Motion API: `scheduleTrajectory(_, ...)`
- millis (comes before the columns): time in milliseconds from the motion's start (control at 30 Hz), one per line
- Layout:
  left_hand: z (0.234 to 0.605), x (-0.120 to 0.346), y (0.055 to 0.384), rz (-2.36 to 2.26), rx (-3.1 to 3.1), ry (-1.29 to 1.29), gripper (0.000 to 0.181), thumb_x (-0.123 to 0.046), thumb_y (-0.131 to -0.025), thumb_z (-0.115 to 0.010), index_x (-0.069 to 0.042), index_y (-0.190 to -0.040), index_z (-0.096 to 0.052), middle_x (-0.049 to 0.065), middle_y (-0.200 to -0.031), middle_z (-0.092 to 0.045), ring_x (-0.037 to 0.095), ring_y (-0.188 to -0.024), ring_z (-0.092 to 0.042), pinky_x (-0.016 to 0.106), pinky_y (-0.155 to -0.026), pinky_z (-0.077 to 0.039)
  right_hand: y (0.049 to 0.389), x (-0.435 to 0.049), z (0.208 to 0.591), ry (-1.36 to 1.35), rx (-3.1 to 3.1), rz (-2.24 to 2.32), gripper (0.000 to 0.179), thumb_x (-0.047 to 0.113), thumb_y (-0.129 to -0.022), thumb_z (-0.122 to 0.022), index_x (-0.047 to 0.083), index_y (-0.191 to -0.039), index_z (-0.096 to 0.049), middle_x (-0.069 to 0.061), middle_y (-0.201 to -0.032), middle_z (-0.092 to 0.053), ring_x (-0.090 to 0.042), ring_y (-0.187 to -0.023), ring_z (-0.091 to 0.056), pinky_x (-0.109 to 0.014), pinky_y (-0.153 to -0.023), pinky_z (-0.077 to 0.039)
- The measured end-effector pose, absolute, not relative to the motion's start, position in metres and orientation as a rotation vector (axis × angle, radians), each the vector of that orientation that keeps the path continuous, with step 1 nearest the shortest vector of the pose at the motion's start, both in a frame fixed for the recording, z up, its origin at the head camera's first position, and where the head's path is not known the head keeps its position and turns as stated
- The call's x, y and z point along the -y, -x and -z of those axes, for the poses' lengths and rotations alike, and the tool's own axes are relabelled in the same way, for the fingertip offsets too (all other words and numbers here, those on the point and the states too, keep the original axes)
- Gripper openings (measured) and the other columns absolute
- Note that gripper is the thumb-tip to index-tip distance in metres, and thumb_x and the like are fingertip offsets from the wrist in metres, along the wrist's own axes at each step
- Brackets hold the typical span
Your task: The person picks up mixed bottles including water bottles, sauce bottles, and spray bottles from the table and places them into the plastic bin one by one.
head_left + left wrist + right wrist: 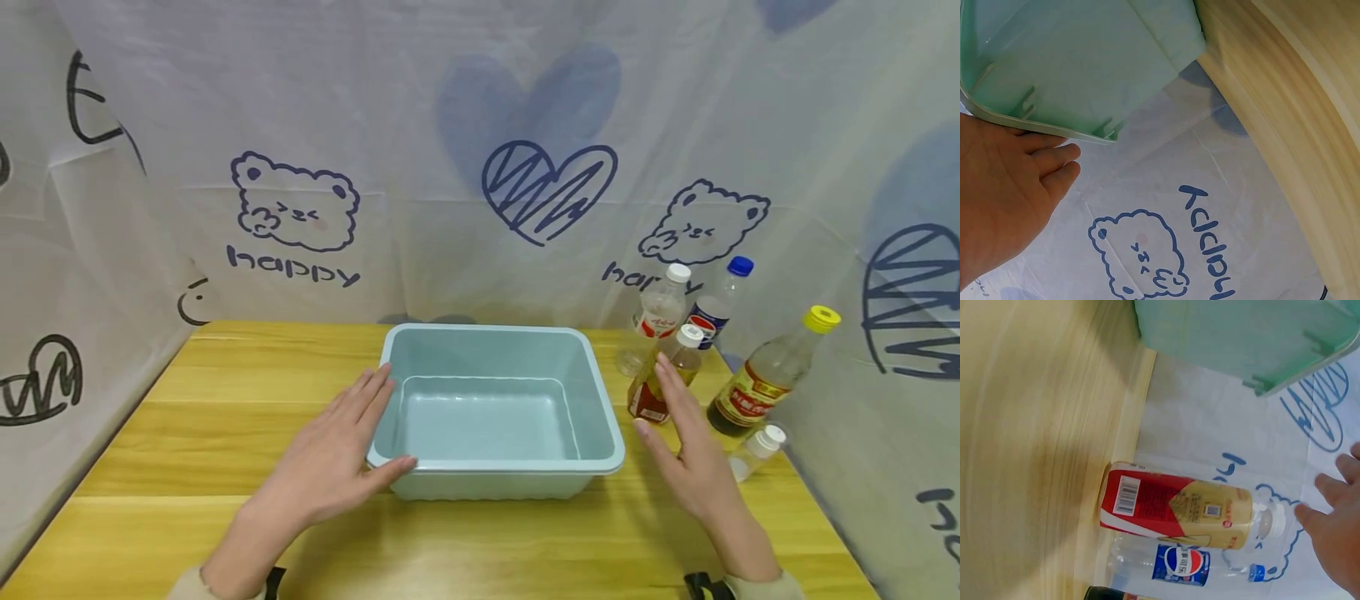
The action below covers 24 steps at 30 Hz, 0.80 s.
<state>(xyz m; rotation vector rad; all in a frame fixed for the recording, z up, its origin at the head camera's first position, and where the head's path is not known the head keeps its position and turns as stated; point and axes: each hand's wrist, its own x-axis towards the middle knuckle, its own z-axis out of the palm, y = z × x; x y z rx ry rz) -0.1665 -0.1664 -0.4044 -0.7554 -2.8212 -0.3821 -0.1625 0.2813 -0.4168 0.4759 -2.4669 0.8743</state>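
Note:
A pale blue-green plastic basin [483, 329] stands on the wooden table with nothing in it. My left hand [322, 458] lies along its left rim, fingers straight, the thumb over the front left corner. In the left wrist view the fingers of the left hand [1010, 187] lie right at the underside of the rim. My right hand [693, 450] hovers right of the basin, apart from it, fingers extended and holding nothing. Nearest to it is a bottle with a red and gold label [1179, 506] and a white cap, partly covered by the fingertips in the head view.
Behind that bottle stand a clear bottle with a white cap [662, 308] and a blue-capped Pepsi bottle [716, 304]. Farther right are a yellow-capped sauce bottle [768, 375] and a small white-capped bottle [757, 450]. A printed white curtain [420, 233] hangs behind the wooden table [225, 400].

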Motion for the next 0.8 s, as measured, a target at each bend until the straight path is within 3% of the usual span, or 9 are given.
scheduleTrajectory(67, 0.405, 0.166, 0.166, 0.387, 2.826, 0.748, 0.102, -0.072, -0.097, -0.051, -0.003, -0.165, -0.021, 0.012, -0.174, -0.012, 0.033, -0.159, -0.017, 0.050, -0.128, -0.025, 0.167, -0.284, 0.418, -0.474, 2.378, -0.869, 0.076, 0.007, -0.100, -0.066, 0.013, -0.166, -0.029, -0.012, -0.171, -0.026, -0.020, -0.157, -0.023, -0.019, -0.125, -0.018)
scheduleTrajectory(200, 0.406, 0.165, 0.165, 0.400, 2.833, 0.732, 0.103, -0.073, -0.097, -0.050, -0.003, -0.166, -0.019, 0.012, -0.174, -0.012, 0.033, -0.159, -0.017, 0.049, -0.128, -0.025, 0.177, -0.290, 0.422, -0.432, 2.250, -0.826, 0.076, 0.006, -0.097, -0.069, 0.008, -0.163, -0.033, -0.017, -0.168, -0.032, -0.021, -0.156, -0.029, -0.016, -0.124, -0.020)
scheduleTrajectory(500, 0.405, 0.165, 0.166, 0.402, 2.830, 0.737, 0.104, -0.074, -0.097, -0.050, -0.002, -0.165, -0.019, 0.012, -0.174, -0.012, 0.032, -0.159, -0.016, 0.049, -0.128, -0.024, 0.197, -0.306, 0.428, -0.346, 2.113, -0.789, 0.078, 0.035, -0.099, -0.072, 0.005, -0.162, -0.035, -0.013, -0.167, -0.034, -0.033, -0.154, -0.033, -0.026, -0.126, -0.025)
scheduleTrajectory(700, 0.405, 0.165, 0.166, 0.413, 2.829, 0.741, 0.104, -0.074, -0.097, -0.050, -0.001, -0.165, -0.019, 0.013, -0.174, -0.012, 0.033, -0.159, -0.016, 0.050, -0.128, -0.025, 0.210, -0.314, 0.428, -0.268, 2.128, -0.786, 0.089, 0.015, -0.088, -0.083, 0.008, -0.162, -0.035, -0.009, -0.169, -0.031, -0.037, -0.153, -0.032, -0.045, -0.127, -0.028)
scheduleTrajectory(800, 0.405, 0.165, 0.166, 0.416, 2.822, 0.745, 0.104, -0.073, -0.097, -0.050, -0.001, -0.165, -0.020, 0.013, -0.174, -0.013, 0.033, -0.159, -0.016, 0.050, -0.128, -0.025, 0.215, -0.317, 0.429, -0.235, 2.162, -0.801, 0.096, 0.006, -0.083, -0.085, 0.011, -0.164, -0.032, -0.006, -0.170, -0.029, -0.034, -0.155, -0.030, -0.048, -0.127, -0.027)
